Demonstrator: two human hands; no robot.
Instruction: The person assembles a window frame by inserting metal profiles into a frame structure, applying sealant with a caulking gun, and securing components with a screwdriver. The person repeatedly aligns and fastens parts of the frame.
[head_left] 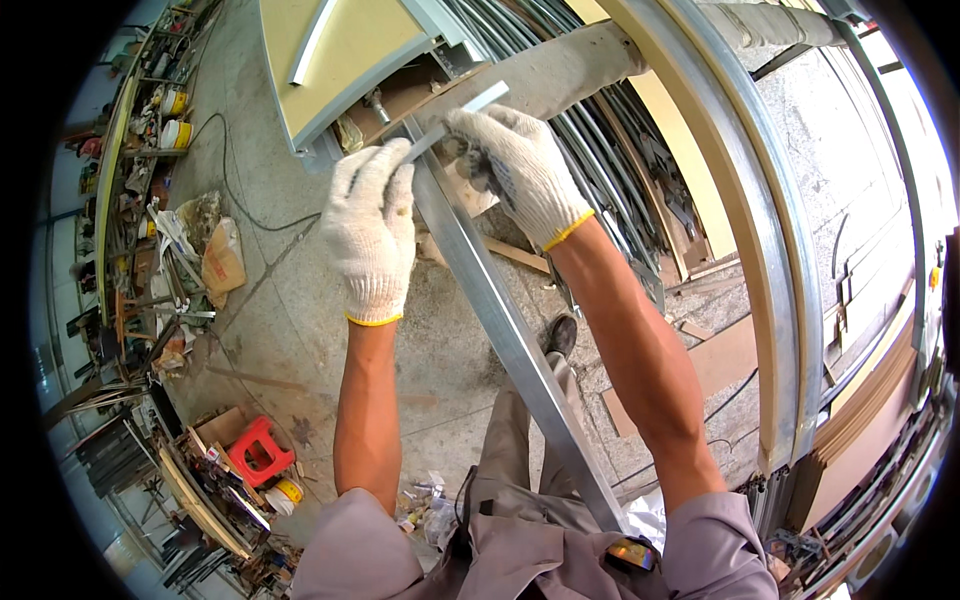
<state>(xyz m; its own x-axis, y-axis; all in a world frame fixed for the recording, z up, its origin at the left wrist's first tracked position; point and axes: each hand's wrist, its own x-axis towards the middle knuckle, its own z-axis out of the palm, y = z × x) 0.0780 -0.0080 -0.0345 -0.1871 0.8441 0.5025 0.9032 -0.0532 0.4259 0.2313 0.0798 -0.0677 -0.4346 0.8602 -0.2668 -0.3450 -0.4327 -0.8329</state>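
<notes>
Both my hands wear white knitted gloves with yellow cuffs. A short, flat light-grey strip (487, 97) slants between them, its upper end sticking out past my right fingers. My right hand (518, 168) closes round the strip, and its glove has dark, dirty fingertips. My left hand (374, 225) has its fingers bent at the strip's lower end, with the fingertips partly hidden. Beneath the hands runs a long grey metal bar (520, 362), slanting from the cream panel's corner down toward my waist on the right.
A cream panel with metal edging (352, 62) lies ahead. Past my right hand are a thick wrapped beam (570, 68), bundled metal rods (600, 165) and a tall cream-and-metal frame (745, 200). On the left stand cluttered shelves, a red stool (262, 452) and a cable (226, 172) on the concrete floor.
</notes>
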